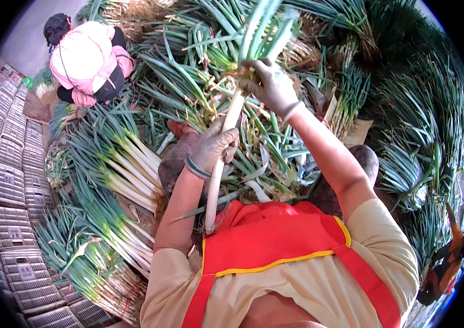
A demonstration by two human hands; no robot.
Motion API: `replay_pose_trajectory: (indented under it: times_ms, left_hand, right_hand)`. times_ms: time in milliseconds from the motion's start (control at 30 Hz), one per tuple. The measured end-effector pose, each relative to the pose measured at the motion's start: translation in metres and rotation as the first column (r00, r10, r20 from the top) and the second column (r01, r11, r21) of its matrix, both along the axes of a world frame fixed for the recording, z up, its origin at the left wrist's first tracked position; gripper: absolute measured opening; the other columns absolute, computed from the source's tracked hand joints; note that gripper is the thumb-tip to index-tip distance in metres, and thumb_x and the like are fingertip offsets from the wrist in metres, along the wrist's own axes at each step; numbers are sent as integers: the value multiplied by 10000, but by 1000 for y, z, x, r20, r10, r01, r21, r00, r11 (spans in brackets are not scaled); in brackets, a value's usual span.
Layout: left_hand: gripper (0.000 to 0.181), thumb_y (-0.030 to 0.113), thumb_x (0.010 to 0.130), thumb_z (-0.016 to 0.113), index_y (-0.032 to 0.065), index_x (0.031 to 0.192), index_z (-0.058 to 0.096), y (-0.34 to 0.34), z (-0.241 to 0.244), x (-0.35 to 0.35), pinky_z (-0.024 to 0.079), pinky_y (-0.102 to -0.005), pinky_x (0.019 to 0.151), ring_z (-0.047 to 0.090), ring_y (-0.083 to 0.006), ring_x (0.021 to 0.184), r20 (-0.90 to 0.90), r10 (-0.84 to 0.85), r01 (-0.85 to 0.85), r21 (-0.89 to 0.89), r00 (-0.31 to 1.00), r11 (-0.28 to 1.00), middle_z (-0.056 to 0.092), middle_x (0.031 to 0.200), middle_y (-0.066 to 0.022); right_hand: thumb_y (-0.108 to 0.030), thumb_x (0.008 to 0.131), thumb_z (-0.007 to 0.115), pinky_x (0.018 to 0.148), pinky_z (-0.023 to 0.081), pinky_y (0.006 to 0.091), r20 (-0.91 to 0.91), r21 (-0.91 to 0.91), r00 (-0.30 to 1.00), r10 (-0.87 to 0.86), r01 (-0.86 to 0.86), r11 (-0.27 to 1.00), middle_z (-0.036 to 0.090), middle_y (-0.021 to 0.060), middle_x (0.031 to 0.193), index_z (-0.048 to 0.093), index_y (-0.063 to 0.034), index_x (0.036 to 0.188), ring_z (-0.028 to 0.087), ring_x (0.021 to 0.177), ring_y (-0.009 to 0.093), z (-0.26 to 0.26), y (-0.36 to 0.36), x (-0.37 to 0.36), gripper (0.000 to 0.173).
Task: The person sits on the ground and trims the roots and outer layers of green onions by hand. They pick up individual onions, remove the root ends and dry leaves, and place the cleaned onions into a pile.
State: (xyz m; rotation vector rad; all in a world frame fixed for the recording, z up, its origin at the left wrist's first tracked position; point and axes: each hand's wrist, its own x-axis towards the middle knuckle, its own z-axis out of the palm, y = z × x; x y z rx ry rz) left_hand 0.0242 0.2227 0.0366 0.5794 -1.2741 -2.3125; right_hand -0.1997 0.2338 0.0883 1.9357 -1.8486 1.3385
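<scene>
A long green onion (235, 107) slants across the middle, its green leaves at the top and its roots beside my red apron (273, 242). My left hand (214, 146), in a pale glove, is closed around the white stalk. Higher up, my right hand (268, 84), also gloved, grips the same onion where stalk meets leaves. Loose leaves and peeled skins (262, 168) lie below my hands. To the left, cleaned green onions with white stalks (133, 172) lie in a pile, with another group (123, 238) nearer me.
Bundled unpeeled green onions (105, 279) lie at lower left. Stacked plastic crates (10, 186) line the left edge. A person in pink (88, 61) crouches at upper left. More green onion bundles (412, 110) are heaped along the right; another person (447, 262) is partly visible at the right edge.
</scene>
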Motion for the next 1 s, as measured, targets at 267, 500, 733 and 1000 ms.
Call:
replay_pose_trajectory:
  times_ms: [267, 500, 733, 1000]
  left_hand:
    - [423, 143, 900, 562, 39, 1282, 414, 69, -6, 98, 311, -185, 393, 404, -54, 452, 170, 131, -143, 62, 977, 988, 520, 725, -20]
    - [456, 164, 879, 593, 44, 1295, 449, 89, -5, 209, 404, -195, 415, 489, -51, 497, 173, 645, -565, -353, 744, 746, 552, 716, -5]
    - [642, 332, 809, 677, 53, 1329, 424, 108, -78, 463, 501, -366, 735, 610, -238, 851, 321, 900, -299, -926, -295, 232, 604, 995, -161]
    - [428, 270, 835, 659, 49, 1191, 575, 14, -74, 327, 446, -361, 922, 562, -261, 1076, 297, 943, -411, -849, 149, 332, 569, 1129, -145]
  right_hand:
    - [-211, 849, 611, 681, 495, 403, 347, 174, 931, -113, 55, 983, 656, 153, 981, 637, -83, 1073, 624, 815, 338, -94, -14, -118, 260]
    - [-186, 892, 623, 564, 478, 285, 640, 412, 682, -355, 86, 907, 644, 90, 996, 595, 5, 1138, 591, 743, 167, -183, 40, -226, 313]
    - [-160, 890, 612, 520, 374, 256, 642, 448, 763, -76, -292, 845, 551, -5, 714, 621, -19, 902, 479, 618, 92, -225, 15, -93, 142]
    - [-283, 862, 604, 841, 480, 370, -64, 823, 909, 412, -185, 537, 625, 148, 1136, 558, -55, 1201, 599, 1053, 283, -284, 94, 33, 411]
